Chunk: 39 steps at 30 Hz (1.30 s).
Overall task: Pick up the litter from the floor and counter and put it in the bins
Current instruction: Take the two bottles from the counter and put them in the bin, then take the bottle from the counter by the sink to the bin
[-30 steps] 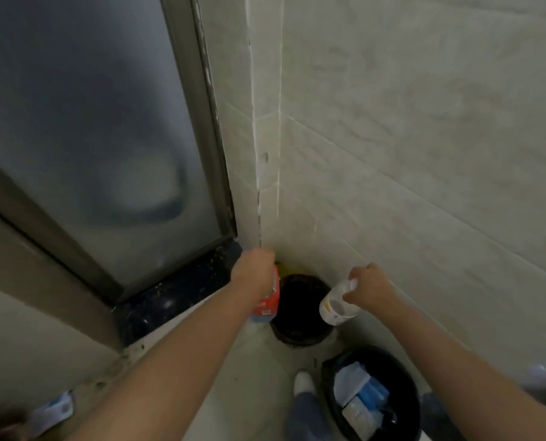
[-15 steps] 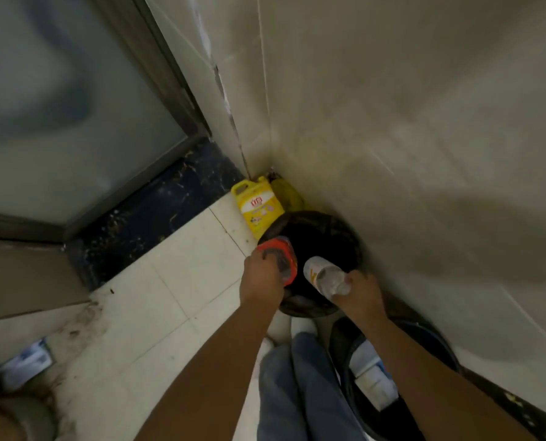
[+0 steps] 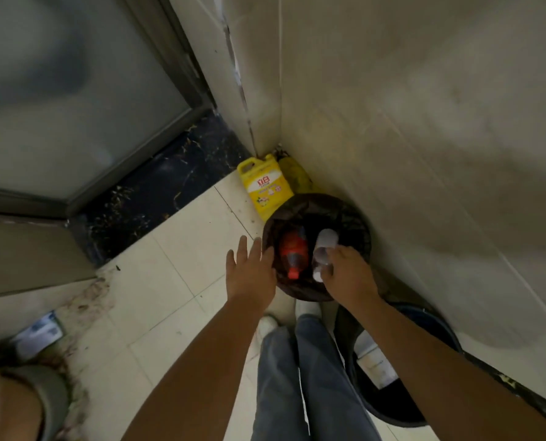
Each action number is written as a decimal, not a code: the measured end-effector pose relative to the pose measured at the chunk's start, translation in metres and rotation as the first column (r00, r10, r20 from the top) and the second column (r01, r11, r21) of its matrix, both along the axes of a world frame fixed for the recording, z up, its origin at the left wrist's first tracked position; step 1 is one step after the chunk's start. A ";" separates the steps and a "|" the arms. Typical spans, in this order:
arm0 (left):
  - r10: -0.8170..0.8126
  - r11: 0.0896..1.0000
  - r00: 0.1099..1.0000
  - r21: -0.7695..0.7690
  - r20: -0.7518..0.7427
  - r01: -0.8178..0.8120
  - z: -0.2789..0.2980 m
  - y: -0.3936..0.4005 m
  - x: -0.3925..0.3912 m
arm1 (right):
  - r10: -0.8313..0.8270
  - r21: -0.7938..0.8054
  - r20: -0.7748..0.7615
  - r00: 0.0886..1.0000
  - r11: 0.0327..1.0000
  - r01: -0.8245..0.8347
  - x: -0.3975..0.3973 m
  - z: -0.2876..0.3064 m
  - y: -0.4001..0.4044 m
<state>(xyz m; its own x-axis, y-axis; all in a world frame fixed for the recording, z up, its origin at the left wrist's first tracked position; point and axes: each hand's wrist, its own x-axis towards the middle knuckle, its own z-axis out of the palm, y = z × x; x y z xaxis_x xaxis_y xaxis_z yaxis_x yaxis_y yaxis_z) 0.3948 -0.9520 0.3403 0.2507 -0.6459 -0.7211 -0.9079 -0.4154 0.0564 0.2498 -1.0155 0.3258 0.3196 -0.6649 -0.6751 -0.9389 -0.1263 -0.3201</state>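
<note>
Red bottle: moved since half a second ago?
Yes. The red bottle left the left hand and dropped down into the black bin.

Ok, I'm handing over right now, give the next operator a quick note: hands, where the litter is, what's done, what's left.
Left hand: open, empty, fingers spread beside the rim of the round black bin.
Right hand: over that bin, fingertips at the white bottle; whether it has let go is unclear.
Done: the red bottle lies inside the bin.
Second bin, by the right arm, holds white packaging.
Left: a flat blue-and-white packet on the floor at lower left. The yellow jug stands in the corner; possibly not litter.
</note>
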 end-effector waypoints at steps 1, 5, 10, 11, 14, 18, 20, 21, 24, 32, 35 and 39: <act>-0.005 1.000 0.999 -0.022 0.033 0.005 0.013 0.000 0.008 | 0.039 -0.059 0.008 0.999 0.998 -0.039 0.008 0.011 -0.004; -0.014 0.994 0.986 -0.109 0.164 0.032 0.081 0.007 0.038 | 0.180 -0.188 -0.051 0.982 0.964 -0.187 0.039 0.079 -0.006; 0.162 0.933 0.949 -0.355 0.269 -0.059 0.188 0.036 0.077 | 0.379 -0.456 0.071 0.923 0.835 -0.308 0.092 0.186 0.002; 0.212 0.912 0.934 -0.401 0.289 -0.084 0.209 0.046 0.084 | 0.418 -0.489 0.087 0.904 0.809 -0.327 0.104 0.210 0.006; 0.381 0.840 0.863 -0.514 0.333 -0.172 0.270 0.086 0.102 | 0.539 -0.596 0.098 0.836 0.705 -0.385 0.138 0.279 0.027; 0.595 0.733 0.706 -0.619 0.384 -0.281 0.341 0.172 0.103 | 0.715 -0.749 0.135 0.686 0.527 -0.402 0.167 0.354 0.081; 0.699 0.663 0.603 -0.664 0.384 -0.346 0.371 0.224 0.091 | 0.797 -0.759 0.116 0.593 0.456 -0.465 0.171 0.383 0.122; 0.741 0.631 0.552 -0.678 0.382 -0.378 0.384 0.250 0.084 | 0.834 -0.756 0.096 0.543 0.416 -0.505 0.173 0.393 0.142; 0.831 0.546 0.400 -0.700 0.386 -0.460 0.415 0.334 0.049 | 0.919 -0.773 0.060 0.391 0.291 -0.564 0.171 0.419 0.214; 0.919 0.235 -0.127 -0.777 0.373 -0.584 0.474 0.571 -0.091 | 0.990 -0.825 0.117 -0.083 0.050 -0.562 0.118 0.478 0.466; 0.879 0.131 -0.305 -0.799 0.368 -0.588 0.492 0.658 -0.159 | 0.968 -0.848 0.095 -0.233 -0.044 -0.529 0.081 0.496 0.565; 0.776 0.013 -0.510 -0.817 0.372 -0.576 0.507 0.775 -0.268 | 0.887 -0.891 0.109 -0.448 -0.112 -0.439 0.007 0.511 0.707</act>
